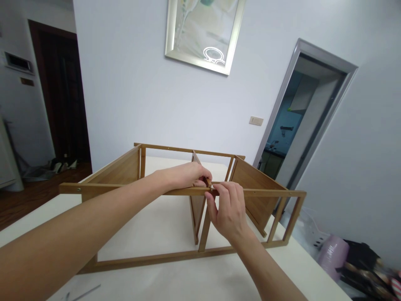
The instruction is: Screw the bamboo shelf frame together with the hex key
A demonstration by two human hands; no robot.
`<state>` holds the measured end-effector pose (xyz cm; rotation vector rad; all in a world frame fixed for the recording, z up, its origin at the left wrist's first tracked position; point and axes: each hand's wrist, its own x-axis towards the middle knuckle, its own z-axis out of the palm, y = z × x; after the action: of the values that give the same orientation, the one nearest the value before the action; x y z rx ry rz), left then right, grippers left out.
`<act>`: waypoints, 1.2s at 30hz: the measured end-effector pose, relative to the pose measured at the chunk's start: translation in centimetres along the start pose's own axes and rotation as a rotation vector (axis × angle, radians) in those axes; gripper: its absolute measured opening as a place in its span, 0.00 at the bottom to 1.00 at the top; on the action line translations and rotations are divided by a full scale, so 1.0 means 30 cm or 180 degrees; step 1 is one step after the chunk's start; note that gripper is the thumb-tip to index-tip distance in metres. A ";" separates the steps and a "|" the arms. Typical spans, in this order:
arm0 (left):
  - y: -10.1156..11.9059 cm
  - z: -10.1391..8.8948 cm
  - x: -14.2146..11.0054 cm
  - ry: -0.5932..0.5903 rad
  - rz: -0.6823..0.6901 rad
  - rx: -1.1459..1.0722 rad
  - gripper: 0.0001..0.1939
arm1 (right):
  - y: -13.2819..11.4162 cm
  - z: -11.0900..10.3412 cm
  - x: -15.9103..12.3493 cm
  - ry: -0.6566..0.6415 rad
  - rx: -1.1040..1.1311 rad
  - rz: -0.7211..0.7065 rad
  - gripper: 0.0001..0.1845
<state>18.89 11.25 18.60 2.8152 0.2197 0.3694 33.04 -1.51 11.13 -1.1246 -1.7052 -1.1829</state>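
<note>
A wooden shelf frame (266, 192) lies on its side, with its long rails running left to right. My left hand (191, 175) is closed at the upper edge of the middle shelf board (198, 209), just behind the near top rail; its fingers are partly hidden. On that same rail, my right hand (228, 205) has its fingertips around a small metal screw (211, 188), with the thumb below on the near side. The two hands almost touch. Boards stand at the left (115, 167) and right (253, 184) ends of the frame.
The frame rests on a white table (175, 280). A thin metal rod, perhaps a hex key (87, 292), lies near the table's front left. Beyond the right edge are a pinkish container (333, 255) and dark clutter. A wall with a picture (203, 33) stands behind.
</note>
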 end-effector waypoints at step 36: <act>0.007 0.000 -0.003 -0.0065 -0.0029 -0.0171 0.12 | 0.013 -0.042 0.018 0.0662 0.1259 0.0294 0.15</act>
<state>18.82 11.03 18.64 2.7629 0.2148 0.3393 33.35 -2.52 12.08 -0.7994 -1.6163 -0.8256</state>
